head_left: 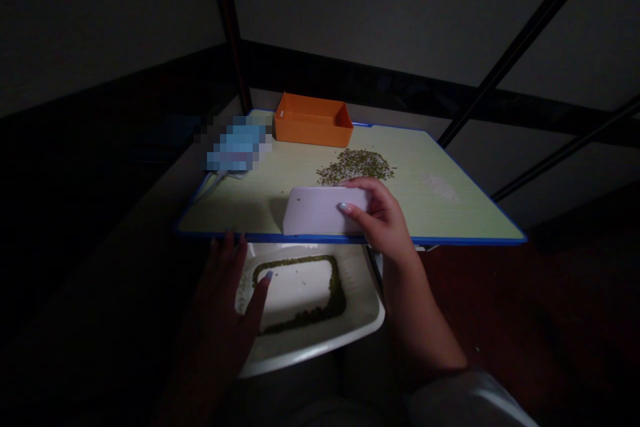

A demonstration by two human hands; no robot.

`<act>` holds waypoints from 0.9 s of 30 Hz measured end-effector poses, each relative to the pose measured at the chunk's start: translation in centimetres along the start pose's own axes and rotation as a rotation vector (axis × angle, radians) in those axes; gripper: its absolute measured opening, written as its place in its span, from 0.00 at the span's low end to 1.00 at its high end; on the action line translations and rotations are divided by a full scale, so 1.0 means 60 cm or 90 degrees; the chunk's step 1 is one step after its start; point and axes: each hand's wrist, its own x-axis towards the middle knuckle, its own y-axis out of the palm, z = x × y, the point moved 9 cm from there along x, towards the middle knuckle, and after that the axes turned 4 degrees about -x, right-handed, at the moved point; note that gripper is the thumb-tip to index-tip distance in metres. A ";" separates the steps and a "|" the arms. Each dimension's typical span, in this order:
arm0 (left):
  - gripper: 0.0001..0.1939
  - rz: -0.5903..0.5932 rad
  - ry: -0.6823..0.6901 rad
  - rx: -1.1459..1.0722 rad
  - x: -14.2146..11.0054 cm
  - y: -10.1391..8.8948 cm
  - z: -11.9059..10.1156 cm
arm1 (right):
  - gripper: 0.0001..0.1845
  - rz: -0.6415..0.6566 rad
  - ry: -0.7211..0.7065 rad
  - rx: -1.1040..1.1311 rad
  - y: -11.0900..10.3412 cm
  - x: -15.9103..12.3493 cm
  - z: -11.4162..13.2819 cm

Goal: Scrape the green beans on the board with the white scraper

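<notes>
My right hand [383, 217] is closed round the right end of a flat white plastic scraper [320, 210], thumb on its near face. The scraper stands on edge along the table's front, with a small hole at its upper left. Fingers stretched and thumb spread, my left hand [233, 287] is over the left side of a white tray [320, 351]. Its thumb reaches over the tray's inside and its fingertips come up to the table edge. Small green-brown grains [343, 297] line the tray's floor edges. More loose grains [360, 165] lie spread behind the scraper.
The pale green table [480, 217] has a blue rim. An orange open box [313, 127] stands at its back. A pixelated light-blue item [237, 147] with a pale cord lies at the left. Some whitish bits [440, 185] are scattered at the right. Dark panelled walls surround the table.
</notes>
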 end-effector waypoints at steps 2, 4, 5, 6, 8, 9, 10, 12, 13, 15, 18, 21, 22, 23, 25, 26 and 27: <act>0.34 -0.001 0.000 0.001 0.000 0.001 0.001 | 0.16 -0.005 -0.003 -0.013 -0.005 -0.002 0.001; 0.34 -0.002 0.001 0.001 0.000 0.001 0.001 | 0.16 -0.026 0.005 -0.037 -0.014 -0.003 0.000; 0.34 0.000 0.000 0.001 0.000 0.002 0.002 | 0.16 -0.046 0.013 -0.052 -0.020 -0.004 -0.001; 0.34 0.000 -0.002 0.002 0.000 0.002 0.002 | 0.16 -0.072 0.023 -0.069 -0.028 -0.004 -0.003; 0.34 0.000 -0.005 0.001 -0.001 0.002 0.003 | 0.16 -0.133 0.035 -0.102 -0.043 -0.006 -0.004; 0.34 -0.001 -0.004 -0.001 -0.001 0.001 0.003 | 0.16 -0.161 0.037 -0.116 -0.049 -0.007 -0.004; 0.33 -0.003 -0.001 -0.003 -0.001 0.001 0.002 | 0.16 -0.183 0.038 -0.129 -0.053 -0.008 -0.003; 0.33 -0.003 0.002 -0.006 0.000 0.000 0.001 | 0.16 -0.204 0.037 -0.145 -0.052 -0.010 -0.001; 0.33 -0.001 0.001 -0.005 0.000 0.000 0.001 | 0.16 -0.202 0.037 -0.149 -0.048 -0.011 0.000; 0.33 0.002 -0.005 -0.002 0.000 0.000 0.002 | 0.16 -0.182 0.038 -0.153 -0.034 -0.012 0.003; 0.33 0.000 0.000 0.001 -0.001 -0.001 0.000 | 0.16 -0.142 0.033 -0.151 -0.014 -0.013 0.010; 0.33 -0.009 0.010 0.000 -0.002 -0.003 -0.003 | 0.15 -0.130 0.039 -0.157 -0.008 -0.013 0.012; 0.33 -0.012 0.011 -0.001 -0.002 -0.003 -0.004 | 0.15 -0.133 0.046 -0.161 -0.011 -0.013 0.011; 0.33 -0.013 0.011 -0.002 -0.002 -0.004 -0.005 | 0.15 -0.140 0.054 -0.166 -0.014 -0.014 0.008; 0.33 -0.014 0.008 -0.006 -0.003 -0.004 -0.004 | 0.15 -0.157 0.070 -0.176 -0.023 -0.015 0.003; 0.33 -0.012 0.005 -0.008 -0.003 -0.004 -0.004 | 0.15 -0.165 0.075 -0.182 -0.028 -0.015 0.000; 0.33 -0.012 0.004 -0.010 -0.004 -0.004 -0.003 | 0.15 -0.174 0.078 -0.189 -0.031 -0.016 -0.002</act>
